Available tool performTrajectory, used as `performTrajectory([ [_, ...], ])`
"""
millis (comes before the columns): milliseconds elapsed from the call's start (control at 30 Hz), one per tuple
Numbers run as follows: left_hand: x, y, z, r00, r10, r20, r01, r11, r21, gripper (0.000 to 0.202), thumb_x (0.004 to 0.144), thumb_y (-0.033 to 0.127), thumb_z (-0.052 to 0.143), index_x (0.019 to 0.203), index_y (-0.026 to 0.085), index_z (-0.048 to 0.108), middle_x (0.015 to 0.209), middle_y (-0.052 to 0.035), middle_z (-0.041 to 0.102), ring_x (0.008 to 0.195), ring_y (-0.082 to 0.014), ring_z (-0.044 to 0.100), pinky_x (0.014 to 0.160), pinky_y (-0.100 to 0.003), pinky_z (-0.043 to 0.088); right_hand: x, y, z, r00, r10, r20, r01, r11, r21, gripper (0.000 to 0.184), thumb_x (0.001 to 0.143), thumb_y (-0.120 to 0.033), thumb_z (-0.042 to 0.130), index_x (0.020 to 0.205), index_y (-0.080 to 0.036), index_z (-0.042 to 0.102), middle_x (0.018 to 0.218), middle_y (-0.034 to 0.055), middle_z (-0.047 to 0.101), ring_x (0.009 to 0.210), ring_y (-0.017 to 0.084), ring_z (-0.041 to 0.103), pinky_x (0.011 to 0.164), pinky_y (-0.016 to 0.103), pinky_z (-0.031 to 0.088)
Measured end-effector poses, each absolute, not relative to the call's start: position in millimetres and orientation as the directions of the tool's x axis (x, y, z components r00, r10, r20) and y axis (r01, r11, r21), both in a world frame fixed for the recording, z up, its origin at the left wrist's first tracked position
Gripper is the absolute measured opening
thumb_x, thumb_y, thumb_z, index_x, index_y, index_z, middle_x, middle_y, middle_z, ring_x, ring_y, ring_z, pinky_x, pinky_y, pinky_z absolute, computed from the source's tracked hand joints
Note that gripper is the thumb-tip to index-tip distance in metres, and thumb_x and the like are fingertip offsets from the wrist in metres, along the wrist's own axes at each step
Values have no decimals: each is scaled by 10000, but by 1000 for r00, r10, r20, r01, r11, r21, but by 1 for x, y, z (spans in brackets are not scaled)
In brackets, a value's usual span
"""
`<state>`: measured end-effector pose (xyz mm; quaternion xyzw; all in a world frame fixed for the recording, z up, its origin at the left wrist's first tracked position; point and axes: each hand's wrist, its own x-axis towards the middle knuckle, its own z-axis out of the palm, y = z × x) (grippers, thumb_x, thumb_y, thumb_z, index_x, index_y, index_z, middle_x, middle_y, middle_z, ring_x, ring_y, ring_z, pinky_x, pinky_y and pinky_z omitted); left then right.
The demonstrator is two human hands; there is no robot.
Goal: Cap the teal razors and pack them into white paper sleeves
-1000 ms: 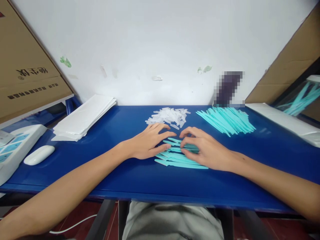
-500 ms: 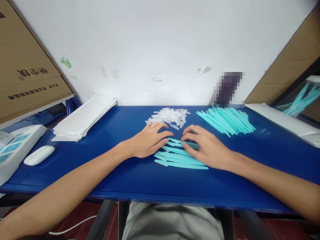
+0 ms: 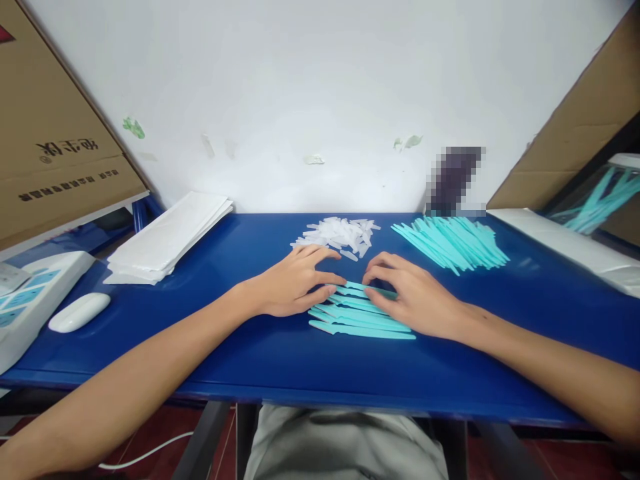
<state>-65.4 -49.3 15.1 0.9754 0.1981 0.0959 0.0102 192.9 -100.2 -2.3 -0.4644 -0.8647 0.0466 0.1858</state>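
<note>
Several turquoise eyebrow razors lie side by side in a row on the blue table in front of me, their notched blade ends to the left. My left hand is at the left ends of the row, fingers apart, with a fingertip against the farthest razor's end. Curved over the right part of the far razors is my right hand, its thumb and fingers apart. It hides some of their handles. Just beyond my hands is a loose heap of small whitish translucent caps.
A larger pile of turquoise razors lies at the back right. White sheets or bags are stacked at the left, near a white mouse and a power strip. Cardboard boxes flank the table; a clear container holds more razors.
The farthest razor in the row has shifted slightly toward me and lines up more closely with the others. Both hands have stayed nearly in place.
</note>
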Motion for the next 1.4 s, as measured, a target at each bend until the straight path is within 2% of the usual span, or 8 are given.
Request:
performTrajectory([
  [133, -65, -50, 16, 903, 364, 227, 369, -929, 22, 388, 1032, 355, 378, 1228, 211, 680, 1375, -156, 510, 1280, -319, 462, 1055, -508, 363, 193, -101, -2, -543, 791, 282, 752, 608, -255, 201, 968, -337, 500, 1015, -213, 651, 1134, 88, 610, 1024, 247, 588, 874, 428, 489],
  [300, -65, -51, 18, 928, 297, 223, 296, -954, 42, 371, 1012, 354, 425, 1262, 223, 666, 1377, -151, 518, 1264, -306, 478, 1055, -483, 366, 195, -100, -3, -546, 786, 289, 752, 612, -244, 188, 975, -302, 486, 995, -219, 653, 1129, 85, 610, 1019, 247, 582, 869, 436, 480],
  [467, -65, -51, 17, 933, 319, 165, 316, -948, 41, 390, 1019, 399, 412, 1277, 253, 665, 1402, -134, 516, 1274, -315, 466, 1043, -494, 366, 195, -99, -3, -539, 774, 334, 734, 625, -265, 158, 958, -282, 517, 963, -215, 660, 1095, 88, 622, 1007, 247, 587, 857, 422, 484],
  [633, -65, -49, 15, 927, 336, 163, 337, -941, 24, 416, 1024, 411, 396, 1320, 244, 634, 1386, -142, 532, 1263, -320, 471, 1050, -501, 354, 192, -104, 1, -626, 710, 323, 651, 703, -284, 185, 967, -330, 525, 983, -220, 672, 1143, 102, 602, 1056, 252, 563, 889, 432, 472],
  [900, -64, -50, 16, 930, 288, 227, 274, -957, 92, 391, 997, 373, 447, 1314, 225, 621, 1382, -153, 519, 1257, -306, 486, 1048, -489, 365, 194, -101, -2, -613, 733, 294, 685, 679, -266, 192, 969, -319, 510, 966, -222, 676, 1151, 102, 591, 1049, 260, 546, 907, 475, 447],
  [1100, -65, -52, 18, 935, 259, 244, 233, -964, 130, 361, 960, 365, 503, 1261, 235, 653, 1369, -139, 535, 1242, -309, 505, 1050, -490, 380, 193, -99, -1, -563, 776, 283, 706, 630, -322, 149, 957, -303, 521, 924, -229, 646, 1125, 91, 599, 1044, 254, 554, 898, 454, 464],
  [1233, -65, -51, 17, 922, 284, 262, 261, -958, 119, 359, 973, 311, 457, 1278, 227, 628, 1355, -138, 548, 1226, -296, 512, 1045, -487, 391, 192, -103, 2, -607, 740, 292, 654, 673, -346, 147, 951, -351, 544, 932, -235, 632, 1144, 90, 588, 1063, 254, 544, 906, 453, 466],
  [1400, -65, -48, 16, 910, 303, 284, 290, -953, 86, 370, 990, 247, 408, 1294, 210, 616, 1326, -134, 561, 1208, -283, 521, 1030, -467, 401, 191, -109, 5, -664, 712, 227, 632, 697, -339, 215, 950, -437, 544, 982, -244, 632, 1245, 94, 528, 1129, 268, 509, 948, 481, 436],
])
